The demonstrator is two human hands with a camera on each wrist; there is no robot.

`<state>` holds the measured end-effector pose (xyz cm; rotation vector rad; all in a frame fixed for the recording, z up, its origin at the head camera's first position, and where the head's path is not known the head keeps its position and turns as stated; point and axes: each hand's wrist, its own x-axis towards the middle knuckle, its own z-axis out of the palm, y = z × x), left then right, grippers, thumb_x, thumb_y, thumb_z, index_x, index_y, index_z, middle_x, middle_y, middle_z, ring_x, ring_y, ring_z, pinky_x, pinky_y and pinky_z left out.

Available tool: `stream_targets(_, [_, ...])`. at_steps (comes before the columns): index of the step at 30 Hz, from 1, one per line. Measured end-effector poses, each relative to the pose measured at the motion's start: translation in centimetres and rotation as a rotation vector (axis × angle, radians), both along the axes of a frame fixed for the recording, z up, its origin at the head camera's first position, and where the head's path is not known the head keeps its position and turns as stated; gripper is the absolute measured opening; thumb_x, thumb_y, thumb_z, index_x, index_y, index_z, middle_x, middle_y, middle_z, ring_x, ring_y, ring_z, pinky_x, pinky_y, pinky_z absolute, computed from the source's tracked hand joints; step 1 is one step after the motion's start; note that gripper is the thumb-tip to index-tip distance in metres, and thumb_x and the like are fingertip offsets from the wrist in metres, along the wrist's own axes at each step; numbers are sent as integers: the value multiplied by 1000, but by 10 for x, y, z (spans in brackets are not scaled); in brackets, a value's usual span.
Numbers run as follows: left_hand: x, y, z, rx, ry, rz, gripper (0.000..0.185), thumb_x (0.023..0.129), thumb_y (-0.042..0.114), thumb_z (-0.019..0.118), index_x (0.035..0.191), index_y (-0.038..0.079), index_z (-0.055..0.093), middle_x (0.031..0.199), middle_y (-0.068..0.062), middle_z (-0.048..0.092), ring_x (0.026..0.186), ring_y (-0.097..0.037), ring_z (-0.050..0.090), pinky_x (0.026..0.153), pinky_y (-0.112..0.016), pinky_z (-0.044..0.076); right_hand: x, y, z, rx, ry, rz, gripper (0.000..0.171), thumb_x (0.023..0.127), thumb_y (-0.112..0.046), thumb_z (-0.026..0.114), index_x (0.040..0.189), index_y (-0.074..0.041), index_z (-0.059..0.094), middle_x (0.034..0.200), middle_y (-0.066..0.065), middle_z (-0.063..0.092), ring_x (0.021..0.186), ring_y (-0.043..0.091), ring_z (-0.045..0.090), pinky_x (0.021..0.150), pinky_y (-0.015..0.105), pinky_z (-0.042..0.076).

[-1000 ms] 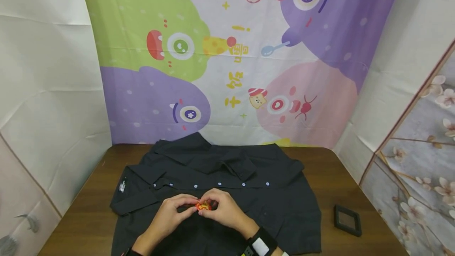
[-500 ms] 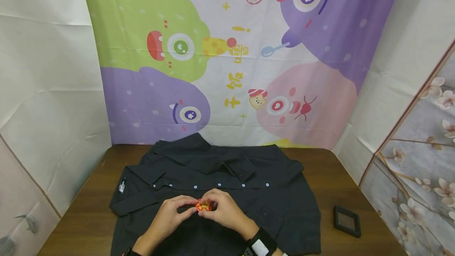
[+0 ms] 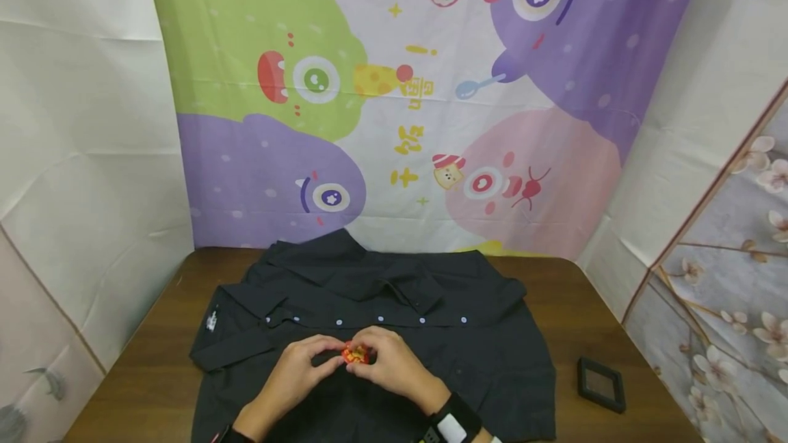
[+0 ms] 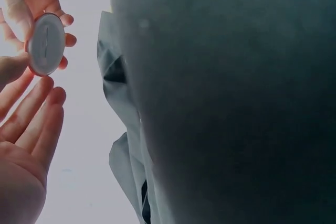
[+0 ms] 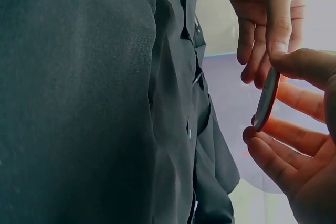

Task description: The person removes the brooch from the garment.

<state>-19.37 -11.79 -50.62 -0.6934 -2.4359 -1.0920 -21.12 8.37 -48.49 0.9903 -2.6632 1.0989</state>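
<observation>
A small round pin badge, red and orange with yellow on its face, is held above a dark button-up shirt. My left hand pinches its left edge between thumb and index finger. From the other side my right hand grips the rim with thumb and fingers. In the left wrist view the pale back of the badge shows, with a thin straight pin along it. The right wrist view catches the badge nearly edge-on, both thumbs meeting at its upper end.
The shirt is spread over a brown wooden table, its row of white buttons facing up. A small black frame lies right of it. A cartoon-printed cloth hangs behind the table, with white sheets at the sides.
The badge and both hands have shifted very slightly to the right, and the badge's face is tilted a little differently. Both hands keep their hold; the shirt and frame stay put.
</observation>
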Motion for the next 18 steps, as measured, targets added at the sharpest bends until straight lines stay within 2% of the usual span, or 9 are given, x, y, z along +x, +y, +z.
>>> stream_targets(8, [2, 4, 5, -65, -42, 92, 20, 79, 20, 80, 98, 16, 76, 98, 6, 74, 94, -13, 68, 84, -37, 56, 0, 2, 1, 39, 95, -20, 24, 79, -21, 82, 99, -14, 71, 101, -2, 69, 90, 11, 63, 79, 18, 51])
stream_targets(14, [3, 7, 7, -68, -24, 109, 22, 77, 21, 81, 98, 16, 76, 98, 6, 74, 95, -12, 68, 84, -37, 56, 1, 4, 3, 33, 171, -30, 25, 77, -21, 82, 98, -14, 71, 101, -2, 69, 92, 11, 62, 82, 21, 52])
stream_targets(18, [3, 8, 9, -68, -38, 120, 22, 78, 22, 80, 99, 17, 76, 100, 6, 74, 97, -12, 67, 85, -37, 56, 1, 4, 3, 29, 218, -41, 26, 76, -23, 83, 98, -15, 71, 100, -3, 69, 92, 10, 61, 82, 22, 52])
